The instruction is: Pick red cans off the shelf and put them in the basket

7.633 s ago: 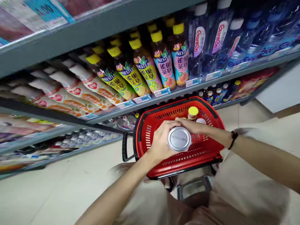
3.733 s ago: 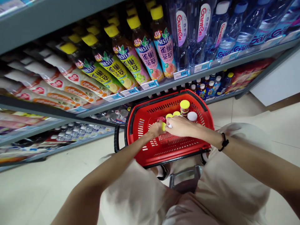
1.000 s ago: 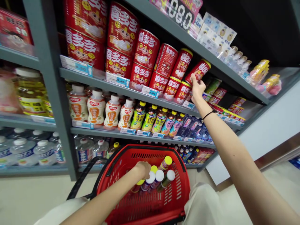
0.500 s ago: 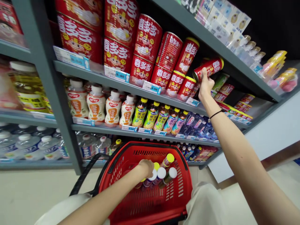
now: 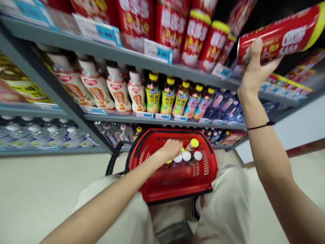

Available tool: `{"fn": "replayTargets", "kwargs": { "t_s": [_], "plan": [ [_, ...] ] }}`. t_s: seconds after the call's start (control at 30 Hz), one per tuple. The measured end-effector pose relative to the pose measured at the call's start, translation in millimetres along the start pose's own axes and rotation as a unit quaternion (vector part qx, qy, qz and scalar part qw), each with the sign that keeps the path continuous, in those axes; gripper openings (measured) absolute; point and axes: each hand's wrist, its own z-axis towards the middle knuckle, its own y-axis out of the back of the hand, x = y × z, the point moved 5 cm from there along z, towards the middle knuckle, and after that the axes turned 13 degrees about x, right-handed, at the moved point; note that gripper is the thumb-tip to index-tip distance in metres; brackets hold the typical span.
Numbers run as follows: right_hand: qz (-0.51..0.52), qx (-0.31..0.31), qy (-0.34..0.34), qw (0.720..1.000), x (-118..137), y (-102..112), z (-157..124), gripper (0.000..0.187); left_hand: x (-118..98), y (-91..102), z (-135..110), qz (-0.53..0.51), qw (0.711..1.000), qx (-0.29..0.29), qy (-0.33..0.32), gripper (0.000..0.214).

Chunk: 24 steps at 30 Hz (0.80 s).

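Up at the right, my right hand (image 5: pixel 254 71) grips a red can (image 5: pixel 276 39) with a yellow lid, tilted nearly sideways in front of the shelf. Down inside the red shopping basket (image 5: pixel 165 193) is my left hand (image 5: pixel 172 149), fingers curled downward beside several bottles. Their caps are white and yellow; one white-capped bottle (image 5: pixel 186 156) stands just right of the hand. Whatever the left fingers hold is hidden beneath them.
Red cans (image 5: pixel 189 42) line the upper shelf. Below stand milk drink bottles (image 5: pixel 118 89) and yellow-capped tea bottles (image 5: pixel 169 96). Water bottles (image 5: pixel 54 135) fill the lower left. The basket's black handle (image 5: pixel 114 159) sticks out left, and my knees flank the basket.
My right hand has brought the red can closer to me, away from its shelf spot. The view has shifted downward. My left hand stays among the bottles in the basket.
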Motion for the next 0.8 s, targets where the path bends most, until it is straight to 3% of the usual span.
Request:
{"fn": "replayTargets", "kwargs": {
  "t_s": [0.03,0.07,0.17,0.23,0.27,0.33,0.43,0.57,0.7,0.8],
  "plan": [
    [0.002,-0.026,0.021,0.999,8,8,-31,0.071,-2,6.6,-2,-0.012,0.999,-0.043,-0.015,0.050],
    [0.006,-0.008,0.023,1.000,16,10,-64,0.071,-5,14.9,-5,-0.040,0.993,-0.107,-0.042,0.055],
    [0.046,0.082,-0.056,0.994,29,2,-167,0.077,-7,35.3,-22,-0.175,0.928,-0.297,-0.139,0.074],
    [0.105,0.155,-0.142,0.972,26,-12,-226,0.068,0,39.4,-30,-0.236,0.890,-0.355,-0.160,0.084],
    [0.145,0.206,-0.185,0.950,21,-21,-251,0.065,4,39.3,-33,-0.246,0.883,-0.370,-0.152,0.085],
    [0.219,0.239,-0.263,0.909,6,-33,-286,0.063,14,37.2,-34,-0.234,0.881,-0.396,-0.112,0.080],
    [0.314,0.233,-0.344,0.854,-14,-42,-310,0.069,23,30.3,-28,-0.186,0.898,-0.394,-0.054,0.072],
    [0.419,0.245,-0.443,0.754,-25,-48,-316,0.078,20,26.1,-22,-0.158,0.905,-0.392,-0.055,0.074],
    [0.474,0.246,-0.558,0.635,-34,-53,-320,0.059,11,34.8,-34,-0.146,0.870,-0.466,-0.064,0.066],
    [0.487,0.179,-0.618,0.590,-44,-56,-333,0.049,7,37.6,-41,-0.102,0.862,-0.492,-0.065,0.063]
  ]
}}
